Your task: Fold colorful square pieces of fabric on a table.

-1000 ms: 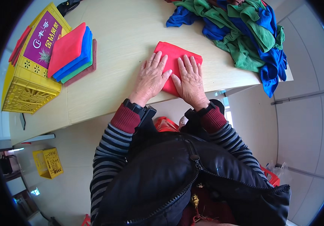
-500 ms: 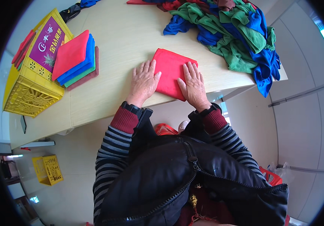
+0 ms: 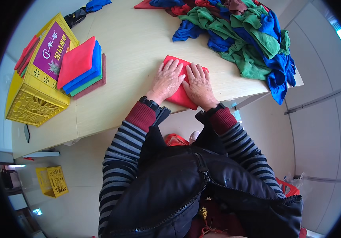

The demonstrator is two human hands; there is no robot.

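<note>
A folded red cloth lies flat near the front edge of the table. Across its left part rests my left hand, flat with the fingers stretched out. My right hand lies open on its right part, fingers pointing away from me. The two hands are close together and cover much of the cloth. To the left stands a neat stack of folded cloths, red on top, with blue, green and brown below.
A yellow plastic crate with a purple panel stands behind the stack, more folded cloths in it. Loose green, blue and red cloths are heaped at the back right, some hanging over the edge. Another yellow crate is on the floor.
My left hand has slid from the red cloth's left edge onto it. My right hand has shifted slightly left, bringing the hands closer together.
</note>
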